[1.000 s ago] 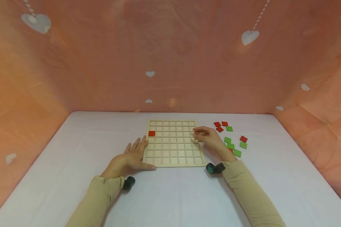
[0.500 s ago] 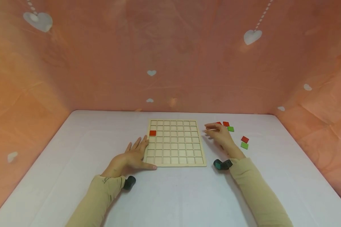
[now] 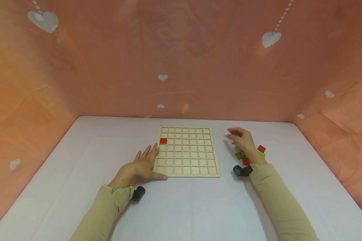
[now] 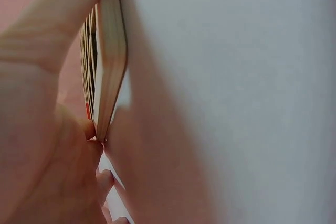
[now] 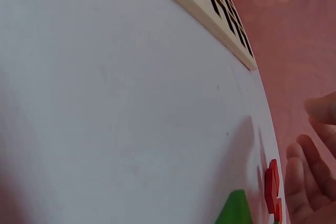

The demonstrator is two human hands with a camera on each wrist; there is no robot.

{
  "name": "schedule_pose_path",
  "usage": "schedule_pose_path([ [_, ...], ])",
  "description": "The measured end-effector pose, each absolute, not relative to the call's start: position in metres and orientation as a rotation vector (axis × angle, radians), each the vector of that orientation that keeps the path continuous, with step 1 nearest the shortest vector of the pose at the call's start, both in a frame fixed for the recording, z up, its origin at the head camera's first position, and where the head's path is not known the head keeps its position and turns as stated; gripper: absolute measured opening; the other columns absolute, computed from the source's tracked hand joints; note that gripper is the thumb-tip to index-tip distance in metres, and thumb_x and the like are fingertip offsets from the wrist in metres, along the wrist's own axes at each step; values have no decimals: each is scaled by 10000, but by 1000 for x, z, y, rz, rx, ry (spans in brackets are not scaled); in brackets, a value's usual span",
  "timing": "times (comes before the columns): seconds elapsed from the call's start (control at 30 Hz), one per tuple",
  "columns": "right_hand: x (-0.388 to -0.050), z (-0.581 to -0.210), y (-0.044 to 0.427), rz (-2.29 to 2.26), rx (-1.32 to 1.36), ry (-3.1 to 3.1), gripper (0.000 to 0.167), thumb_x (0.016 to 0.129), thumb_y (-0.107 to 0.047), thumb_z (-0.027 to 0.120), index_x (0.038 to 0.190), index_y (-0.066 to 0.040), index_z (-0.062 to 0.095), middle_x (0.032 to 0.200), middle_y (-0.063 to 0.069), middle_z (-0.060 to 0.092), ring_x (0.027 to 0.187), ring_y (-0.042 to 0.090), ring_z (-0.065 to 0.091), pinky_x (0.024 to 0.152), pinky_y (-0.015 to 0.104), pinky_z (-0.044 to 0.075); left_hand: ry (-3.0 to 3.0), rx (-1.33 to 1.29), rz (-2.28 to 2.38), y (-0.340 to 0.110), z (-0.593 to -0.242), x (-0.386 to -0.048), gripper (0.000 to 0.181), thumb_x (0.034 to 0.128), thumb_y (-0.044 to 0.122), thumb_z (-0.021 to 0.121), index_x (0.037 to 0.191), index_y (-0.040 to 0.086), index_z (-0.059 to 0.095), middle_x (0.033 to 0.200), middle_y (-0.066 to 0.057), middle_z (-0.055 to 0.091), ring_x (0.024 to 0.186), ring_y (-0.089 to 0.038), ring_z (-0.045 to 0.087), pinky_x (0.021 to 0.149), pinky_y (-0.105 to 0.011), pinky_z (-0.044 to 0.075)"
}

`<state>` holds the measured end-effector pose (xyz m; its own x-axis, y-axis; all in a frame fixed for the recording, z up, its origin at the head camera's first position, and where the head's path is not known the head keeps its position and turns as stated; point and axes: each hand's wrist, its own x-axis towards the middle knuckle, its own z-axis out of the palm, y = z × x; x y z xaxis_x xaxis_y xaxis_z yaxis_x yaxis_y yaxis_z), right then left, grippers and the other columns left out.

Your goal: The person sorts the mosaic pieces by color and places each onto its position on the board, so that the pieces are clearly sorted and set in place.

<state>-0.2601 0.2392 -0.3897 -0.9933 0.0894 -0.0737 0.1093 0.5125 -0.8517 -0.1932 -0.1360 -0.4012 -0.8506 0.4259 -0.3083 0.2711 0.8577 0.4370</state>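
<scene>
A pale wooden board [image 3: 190,154] with a grid of square cells lies mid-table. One red square tile [image 3: 163,141] sits in a cell of its leftmost column. My left hand [image 3: 141,168] rests against the board's near left corner, thumb along the front edge and spread fingers by the left side; the left wrist view shows the board's edge [image 4: 111,59] beside that thumb. To the right of the board, my right hand [image 3: 243,142] hovers over loose tiles, fingers loosely bent, with nothing visible between them. Under it show a green tile [image 3: 239,156] and a red tile [image 3: 246,162]; others are hidden.
Right of the right wrist lie another red tile [image 3: 261,148] and a green tile partly covered by the arm. A white cloth covers the table [image 3: 181,207]. Orange fabric with hearts [image 3: 181,60] hangs behind and at both sides.
My right hand has moved right, from the board's right edge to above the loose tiles, covering the far ones. The left hand stays at the board's corner. The view has shifted slightly.
</scene>
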Motion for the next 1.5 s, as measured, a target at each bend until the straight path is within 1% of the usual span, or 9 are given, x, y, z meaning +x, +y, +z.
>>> schedule_pose_path([
  [0.13,-260,-390,242,-1481,207,2748,424,929,-199,607,1321,-45,558,1303,194,562,992,246,509,728,203,437,2632,518,540,-136,-400,-193,1207,744,622,706,1526,-14,41,1610,-160,-88,1477,-367,-83,1165,-585,-49],
  [0.23,-260,-391,245,-1446,215,2756,435,930,-201,600,1332,-46,545,1324,200,541,978,226,467,688,223,403,2635,517,528,-136,-400,-193,1197,754,616,699,1527,-10,33,1610,-155,-94,1477,-364,-85,1167,-578,-47],
  [0.33,-259,-392,249,-1442,213,2751,451,926,-199,604,1344,-45,531,1355,214,513,756,159,505,569,203,409,2630,513,523,-135,-398,-192,1193,756,608,704,1525,-13,36,1609,-160,-90,1477,-369,-83,1167,-577,-50],
  [0.43,-258,-392,251,-1467,212,2740,465,913,-187,619,1346,-45,529,1370,237,486,496,86,442,457,191,386,2620,508,522,-133,-395,-191,1190,759,600,707,1524,-20,38,1608,-167,-85,1475,-376,-78,1167,-579,-48],
  [0.5,-257,-392,252,-1474,205,2729,479,912,-185,618,1356,-39,516,1370,251,470,435,65,413,446,189,387,2618,510,526,-133,-393,-190,1188,758,597,709,1522,-25,45,1608,-176,-75,1474,-385,-71,1165,-585,-46],
  [0.73,-255,-393,254,-1449,217,2724,475,922,-187,606,1368,-53,512,1279,225,536,497,63,422,494,184,402,2610,507,528,-133,-389,-188,1184,767,605,696,1521,-27,37,1607,-174,-87,1474,-379,-80,1166,-581,-50],
  [1.0,-254,-397,251,-1435,228,2748,459,886,-136,649,1307,16,549,1296,251,572,977,198,539,579,151,413,2608,510,552,-134,-389,-188,1182,764,593,706,1516,-40,50,1604,-192,-72,1471,-393,-71,1163,-589,-48],
  [1.23,-252,-397,250,-1379,277,2668,480,900,-130,625,1358,-35,516,1341,225,497,1008,249,475,589,167,454,2620,524,528,-135,-392,-189,1184,762,601,702,1521,-27,45,1607,-175,-86,1475,-375,-80,1165,-578,-57],
  [1.5,-248,-397,250,-1376,226,2677,446,896,-93,625,1330,-28,547,1231,196,525,1015,249,458,628,162,448,2639,525,549,-136,-399,-191,1186,754,605,706,1522,-21,55,1610,-167,-75,1476,-373,-72,1163,-586,-46],
])
